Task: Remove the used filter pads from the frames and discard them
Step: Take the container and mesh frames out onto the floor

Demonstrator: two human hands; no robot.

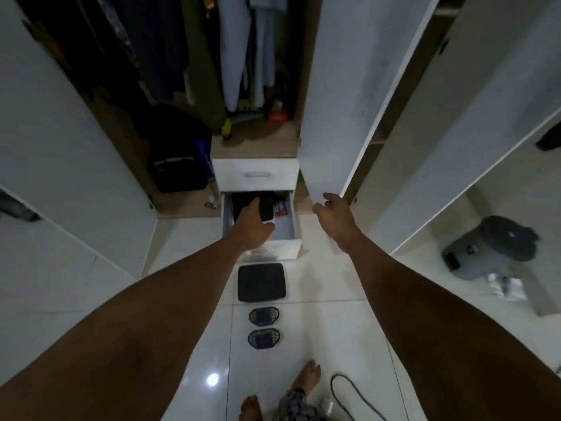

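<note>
The left hand (253, 227) is reaching into the open drawer (285, 250), its fingers curling around a dark flat object (267, 208), probably to lift it out or set it down. The right hand (334, 212) is hanging loosely spread, holding nothing, just beside the lower edge of the wardrobe door (340, 101), perhaps to keep it swung clear; I cannot tell whether it is touching. Behind both hands, towards the person's feet, a square black pad (262, 282) and two oval mesh frames (263, 315) are lying in a row on the floor (318, 329). Dark filter pads (261, 338) are seemingly sitting inside them, awaiting removal.
</note>
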